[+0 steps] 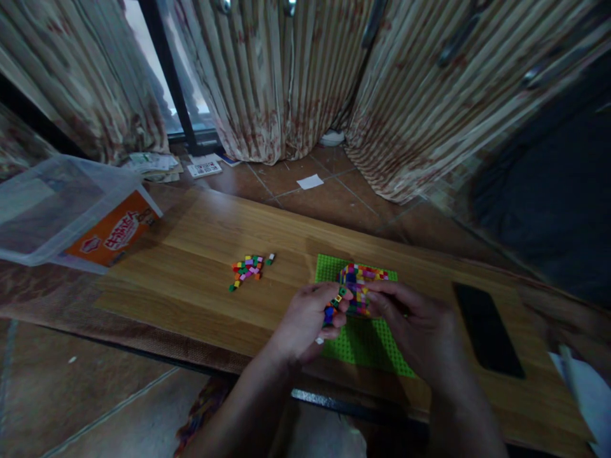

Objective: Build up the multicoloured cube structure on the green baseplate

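My left hand [312, 315] is closed around several small toy bricks [329, 313], with blue, green and yellow ones showing between the fingers. It hovers over the left part of a green studded baseplate [363, 346]. A multicoloured brick structure [356, 275] stands on the back of the plate. My right hand [420, 318] is at the structure's right side, thumb and forefinger brought together in a pinch. Whatever lies between those fingertips is too small to make out. Loose coloured bricks [247, 268] lie in a small pile to the left on the wooden tabletop.
A black phone-like slab [487, 329] lies right of the baseplate on the wooden table [191, 254]. At the table's left end is a clear plastic bin [71, 203] with an orange label. Papers [155, 164] lie on the tiled floor near the curtains [267, 83]. White sheets [582, 388] are at the right edge.
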A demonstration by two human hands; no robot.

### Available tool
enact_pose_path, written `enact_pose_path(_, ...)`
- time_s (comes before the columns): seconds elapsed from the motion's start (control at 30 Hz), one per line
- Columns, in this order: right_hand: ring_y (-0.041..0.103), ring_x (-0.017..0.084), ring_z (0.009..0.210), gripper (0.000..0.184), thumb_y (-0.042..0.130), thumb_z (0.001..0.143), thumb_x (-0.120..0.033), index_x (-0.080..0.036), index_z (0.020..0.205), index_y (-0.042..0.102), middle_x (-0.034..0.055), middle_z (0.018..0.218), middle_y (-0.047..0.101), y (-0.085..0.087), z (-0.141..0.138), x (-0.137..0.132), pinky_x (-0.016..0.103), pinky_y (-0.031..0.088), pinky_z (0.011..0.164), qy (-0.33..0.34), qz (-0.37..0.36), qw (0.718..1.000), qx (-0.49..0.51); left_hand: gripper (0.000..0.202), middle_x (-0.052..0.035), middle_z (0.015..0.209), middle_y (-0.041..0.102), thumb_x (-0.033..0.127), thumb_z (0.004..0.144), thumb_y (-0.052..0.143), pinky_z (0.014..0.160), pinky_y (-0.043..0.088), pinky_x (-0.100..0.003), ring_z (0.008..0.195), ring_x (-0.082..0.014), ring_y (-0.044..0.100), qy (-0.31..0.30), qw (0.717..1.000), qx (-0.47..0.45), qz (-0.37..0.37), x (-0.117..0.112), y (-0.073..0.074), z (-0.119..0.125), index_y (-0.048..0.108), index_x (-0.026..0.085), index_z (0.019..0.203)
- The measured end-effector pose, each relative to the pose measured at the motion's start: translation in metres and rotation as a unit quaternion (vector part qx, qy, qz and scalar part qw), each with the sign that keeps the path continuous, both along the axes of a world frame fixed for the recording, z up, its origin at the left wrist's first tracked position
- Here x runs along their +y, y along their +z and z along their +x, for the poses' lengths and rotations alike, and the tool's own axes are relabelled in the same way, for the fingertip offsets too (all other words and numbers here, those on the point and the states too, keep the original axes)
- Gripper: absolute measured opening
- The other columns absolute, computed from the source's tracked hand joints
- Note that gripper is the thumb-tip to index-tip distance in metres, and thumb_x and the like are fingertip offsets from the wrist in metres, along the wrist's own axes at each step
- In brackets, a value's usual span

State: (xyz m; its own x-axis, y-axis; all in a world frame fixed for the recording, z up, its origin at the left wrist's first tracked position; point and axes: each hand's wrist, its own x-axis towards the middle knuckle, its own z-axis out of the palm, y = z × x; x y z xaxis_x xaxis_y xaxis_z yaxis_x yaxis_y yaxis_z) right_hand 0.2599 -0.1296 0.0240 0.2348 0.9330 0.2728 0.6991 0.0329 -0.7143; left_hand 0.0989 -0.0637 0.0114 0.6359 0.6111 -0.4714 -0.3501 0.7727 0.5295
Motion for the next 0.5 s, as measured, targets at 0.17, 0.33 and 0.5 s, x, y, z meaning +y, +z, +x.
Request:
enact_pose_path(0.17,0.070,0.019,0.076,0.018,0.069,0.083,-0.040,-0.023,0.085,0.074,0.0030,0.083,0.074,-0.010,0.024,0.004,0.033,0.057,0.069,-0.171,0.090,0.981,-0.005,0.016,0.0016,0.067,0.050,0.026,0.070,0.068,0.036,0.013,-0.014,0.045,-0.0016,0.039,0.013,1.000,0.001,-0.003,0.002,0.001,-0.002,0.061,0.012,0.073)
enact_pose_path(0.33,0.065,0.022,0.100,0.019,0.068,0.083,-0.038,-0.021,0.078,0.074,0.0067,0.103,0.069,-0.025,0.028,0.015,0.041,0.051,0.089,-0.135,0.093,0.986,0.025,0.014,0.0019,0.065,0.050,0.024,0.071,0.066,0.035,0.013,-0.013,0.044,-0.0018,0.038,0.015,1.000,0.003,-0.008,0.003,0.002,-0.002,0.060,0.012,0.073)
enact_pose_path(0.5,0.060,0.025,0.111,0.022,0.067,0.084,-0.042,-0.021,0.082,0.075,0.0090,0.116,0.063,-0.036,0.028,0.019,0.046,0.046,0.098,-0.107,0.035,0.993,-0.013,0.016,0.0018,0.066,0.050,0.025,0.070,0.067,0.035,0.014,-0.013,0.045,-0.0015,0.038,0.015,1.000,-0.001,-0.007,0.004,0.003,-0.002,0.059,0.012,0.073)
